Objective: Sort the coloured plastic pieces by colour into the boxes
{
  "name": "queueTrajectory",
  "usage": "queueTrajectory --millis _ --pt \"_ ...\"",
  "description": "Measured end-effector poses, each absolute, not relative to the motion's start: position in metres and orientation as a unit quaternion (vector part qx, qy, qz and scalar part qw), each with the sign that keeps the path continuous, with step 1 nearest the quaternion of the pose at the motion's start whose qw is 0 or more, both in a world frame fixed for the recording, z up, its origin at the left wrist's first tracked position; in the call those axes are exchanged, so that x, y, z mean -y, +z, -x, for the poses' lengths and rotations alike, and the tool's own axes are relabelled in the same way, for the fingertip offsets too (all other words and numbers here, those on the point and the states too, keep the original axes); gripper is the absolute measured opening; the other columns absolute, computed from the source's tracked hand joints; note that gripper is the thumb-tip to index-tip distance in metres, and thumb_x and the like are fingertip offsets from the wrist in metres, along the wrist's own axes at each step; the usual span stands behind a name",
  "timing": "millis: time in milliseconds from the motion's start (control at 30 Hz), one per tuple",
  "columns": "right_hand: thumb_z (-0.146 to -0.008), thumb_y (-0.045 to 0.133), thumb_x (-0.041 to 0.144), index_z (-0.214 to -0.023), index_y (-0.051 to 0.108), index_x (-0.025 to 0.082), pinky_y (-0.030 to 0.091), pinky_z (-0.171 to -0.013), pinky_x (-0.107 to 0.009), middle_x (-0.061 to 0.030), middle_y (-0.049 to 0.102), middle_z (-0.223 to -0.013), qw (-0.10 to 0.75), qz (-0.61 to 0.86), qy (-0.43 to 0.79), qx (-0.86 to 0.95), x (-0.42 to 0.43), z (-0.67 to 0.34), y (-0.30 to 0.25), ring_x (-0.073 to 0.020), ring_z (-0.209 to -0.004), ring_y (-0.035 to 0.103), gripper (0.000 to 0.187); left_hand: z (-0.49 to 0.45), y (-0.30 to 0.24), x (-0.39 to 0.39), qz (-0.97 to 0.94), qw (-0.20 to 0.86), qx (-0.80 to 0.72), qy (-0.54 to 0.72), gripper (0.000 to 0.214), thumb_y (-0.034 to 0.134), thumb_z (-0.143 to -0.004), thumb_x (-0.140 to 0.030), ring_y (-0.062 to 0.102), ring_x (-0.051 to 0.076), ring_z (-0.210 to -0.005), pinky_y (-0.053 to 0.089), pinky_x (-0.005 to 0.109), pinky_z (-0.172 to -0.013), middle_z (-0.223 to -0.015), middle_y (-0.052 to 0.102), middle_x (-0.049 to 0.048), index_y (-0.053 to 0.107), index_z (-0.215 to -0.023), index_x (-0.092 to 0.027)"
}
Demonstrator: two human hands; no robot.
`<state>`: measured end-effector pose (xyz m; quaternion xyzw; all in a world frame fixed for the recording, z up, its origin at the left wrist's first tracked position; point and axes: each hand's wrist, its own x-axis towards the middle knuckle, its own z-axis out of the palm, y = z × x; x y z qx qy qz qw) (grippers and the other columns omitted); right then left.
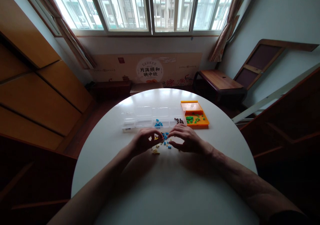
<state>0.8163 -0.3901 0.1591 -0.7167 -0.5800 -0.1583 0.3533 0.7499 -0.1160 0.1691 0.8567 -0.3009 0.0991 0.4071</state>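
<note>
Both of my hands rest on a round white table (165, 185) over a small heap of tiny blue and yellow pieces (162, 143). My left hand (143, 141) is curled, its fingertips pinched at the heap on something too small to name. My right hand (186, 139) lies arched over the heap's right side with fingers bent down; whether it holds anything is hidden. Just beyond the hands sits a clear compartment box (150, 120) with blue pieces (157, 124) in one cell and dark pieces (179, 121) in another.
An orange tray (200, 122) with green pieces (192, 119) stands to the right of the clear box. A wooden bench (220, 81) and a leaning board stand at the back right. Wooden cabinets line the left. A window fills the far wall.
</note>
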Motion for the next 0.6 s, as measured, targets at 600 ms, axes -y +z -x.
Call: queueTrajectory --millis 600 --pt "-0.108 0.068 0.026 -0.117 0.074 0.028 0.057 -0.093 -0.039 -0.0028 0.081 -0.105 0.339 0.713 -0.152 0.596 0.39 -0.819 0.155 -0.0198 -0.092 0.074 0.011 -0.746 0.159 0.13 -0.862 0.378 0.303 0.15 0.009 0.078 -0.1 -0.031 0.069 0.01 -0.067 0.052 0.021 -0.067 -0.082 0.079 -0.0003 0.081 -0.099 -0.023"
